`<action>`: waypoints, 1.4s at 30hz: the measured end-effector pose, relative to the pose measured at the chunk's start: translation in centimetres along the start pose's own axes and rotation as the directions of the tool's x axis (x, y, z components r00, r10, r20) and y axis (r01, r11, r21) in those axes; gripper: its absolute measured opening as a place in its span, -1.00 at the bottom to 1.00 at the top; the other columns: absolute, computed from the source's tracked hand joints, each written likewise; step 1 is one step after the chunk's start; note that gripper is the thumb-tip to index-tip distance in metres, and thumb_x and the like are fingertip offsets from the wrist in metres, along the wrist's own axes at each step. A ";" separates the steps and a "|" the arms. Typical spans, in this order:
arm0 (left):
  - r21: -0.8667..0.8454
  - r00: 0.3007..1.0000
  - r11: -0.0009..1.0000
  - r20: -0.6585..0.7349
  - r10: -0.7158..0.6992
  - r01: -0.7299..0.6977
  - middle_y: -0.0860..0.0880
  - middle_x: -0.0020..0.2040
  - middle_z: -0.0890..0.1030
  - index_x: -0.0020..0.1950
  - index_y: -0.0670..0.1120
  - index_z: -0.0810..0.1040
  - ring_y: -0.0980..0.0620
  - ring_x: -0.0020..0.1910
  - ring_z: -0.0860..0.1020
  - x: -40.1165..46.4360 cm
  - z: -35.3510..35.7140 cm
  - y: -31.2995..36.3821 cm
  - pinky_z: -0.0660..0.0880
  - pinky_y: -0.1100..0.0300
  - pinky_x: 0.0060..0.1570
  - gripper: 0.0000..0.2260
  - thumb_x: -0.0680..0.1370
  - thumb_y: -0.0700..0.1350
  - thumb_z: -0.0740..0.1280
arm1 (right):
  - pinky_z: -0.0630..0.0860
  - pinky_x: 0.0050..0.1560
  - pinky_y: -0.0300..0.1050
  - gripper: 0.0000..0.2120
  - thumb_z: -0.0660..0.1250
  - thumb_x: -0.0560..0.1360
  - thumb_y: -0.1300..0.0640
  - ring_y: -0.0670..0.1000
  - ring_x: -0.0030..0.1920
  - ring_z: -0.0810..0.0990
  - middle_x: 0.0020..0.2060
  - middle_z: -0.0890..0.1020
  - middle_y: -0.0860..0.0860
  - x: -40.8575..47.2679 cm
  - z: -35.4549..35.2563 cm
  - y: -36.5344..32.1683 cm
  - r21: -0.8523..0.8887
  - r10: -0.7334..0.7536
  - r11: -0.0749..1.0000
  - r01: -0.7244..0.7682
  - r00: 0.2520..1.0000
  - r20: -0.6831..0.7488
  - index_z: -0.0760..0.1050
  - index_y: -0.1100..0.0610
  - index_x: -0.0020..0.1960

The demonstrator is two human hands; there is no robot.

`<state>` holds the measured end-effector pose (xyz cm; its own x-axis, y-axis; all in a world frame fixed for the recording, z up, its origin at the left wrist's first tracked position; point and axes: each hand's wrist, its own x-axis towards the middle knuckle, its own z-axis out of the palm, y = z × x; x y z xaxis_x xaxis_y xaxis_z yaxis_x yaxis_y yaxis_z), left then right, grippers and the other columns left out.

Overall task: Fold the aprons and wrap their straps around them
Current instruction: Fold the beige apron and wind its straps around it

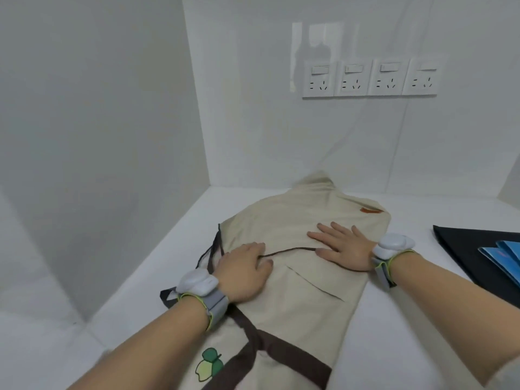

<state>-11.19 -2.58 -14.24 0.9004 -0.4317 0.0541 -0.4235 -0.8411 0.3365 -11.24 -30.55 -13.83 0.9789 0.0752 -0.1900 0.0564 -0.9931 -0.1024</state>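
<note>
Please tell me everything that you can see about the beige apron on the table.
The apron is beige cloth with dark brown trim and straps, a slit pocket, a small orange tag near its far end and a green leaf print at its near end. It lies flat, folded lengthwise into a long strip, on the white table. The left hand and right hand press on it, palms down. A thin dark cord runs between them.

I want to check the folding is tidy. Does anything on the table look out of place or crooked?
Mostly tidy. The apron lies flat under the left hand and right hand. One thin dark string lies loose across the top, and the far corner bunches up against the wall.
</note>
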 end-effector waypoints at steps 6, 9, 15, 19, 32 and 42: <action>-0.019 0.930 0.971 -0.284 -0.235 0.239 -0.08 0.35 0.43 0.42 -0.04 0.39 -0.13 0.35 0.34 -0.4 -4.6 -6.1 0.37 0.02 0.27 -0.55 0.54 0.05 0.27 | 0.30 0.33 -0.14 -0.68 0.21 0.58 -0.01 0.02 0.34 0.43 0.35 0.50 -0.05 0.2 -2.4 -3.8 0.180 0.053 0.984 -0.017 0.979 -0.199 0.48 -0.05 0.32; -0.106 0.904 0.919 -0.169 -0.394 0.380 -0.09 0.18 0.54 0.28 -0.11 0.48 -0.12 0.18 0.49 -0.3 -4.6 -7.3 0.47 0.05 0.11 -0.52 0.49 0.16 0.34 | 0.39 0.16 -0.20 -0.76 0.24 0.57 0.06 0.01 0.22 0.52 0.20 0.59 -0.04 0.1 -2.9 -8.2 0.317 0.078 0.948 0.008 0.963 -0.256 0.58 0.02 0.18; -0.465 0.905 0.811 -0.044 -0.423 0.356 -0.06 -0.34 0.62 -0.37 -0.11 0.61 -0.08 -0.28 0.57 0.3 -5.1 -7.7 0.54 0.12 -0.18 -0.84 0.42 -0.22 0.40 | 0.47 0.18 -0.08 -0.69 0.21 0.56 -0.05 0.07 0.18 0.54 0.16 0.61 0.00 0.0 -2.7 -14.8 0.330 0.046 0.944 0.025 0.978 -0.204 0.59 0.07 0.14; -0.706 0.905 0.677 -0.124 -0.406 0.207 -0.11 -0.22 0.60 -0.20 -0.18 0.58 -0.10 -0.21 0.54 0.2 -5.6 -7.0 0.49 0.08 -0.19 -0.89 0.52 -0.23 0.31 | 0.51 0.16 0.03 -0.51 0.16 0.58 -0.12 0.19 0.10 0.59 0.10 0.64 0.19 -0.2 -3.1 -16.5 0.356 0.059 0.934 0.019 0.976 -0.208 0.57 0.28 0.14; -0.474 0.935 0.818 -0.039 0.351 -0.327 0.07 -0.01 0.62 -0.04 -0.01 0.53 0.11 -0.01 0.55 -1.7 -2.8 2.6 0.46 0.16 0.14 -0.97 0.57 -0.10 0.30 | 0.42 -0.33 -0.07 -0.92 0.32 0.31 0.28 0.15 -0.27 0.55 -0.34 0.51 0.17 0.1 -4.3 -12.0 0.825 0.312 0.563 -0.048 0.937 -0.159 0.48 0.24 -0.20; -0.487 0.999 0.873 0.016 0.045 -0.032 0.01 0.28 0.54 0.39 -0.01 0.41 0.02 0.27 0.49 1.3 -3.2 2.7 0.37 0.17 0.30 -0.68 0.65 -0.15 0.10 | 0.43 -0.25 -0.15 -0.80 0.20 0.44 0.43 0.10 -0.20 0.56 -0.19 0.60 0.14 -5.4 -4.2 -3.3 0.812 0.324 0.583 0.023 0.910 -0.258 0.52 0.20 -0.07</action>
<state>-10.85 -4.34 -10.23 0.8786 -0.4744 0.0545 -0.3499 -0.5619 0.7496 -15.92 -28.07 -8.33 0.9600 -0.2762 0.0463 -0.1037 -0.5042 -0.8574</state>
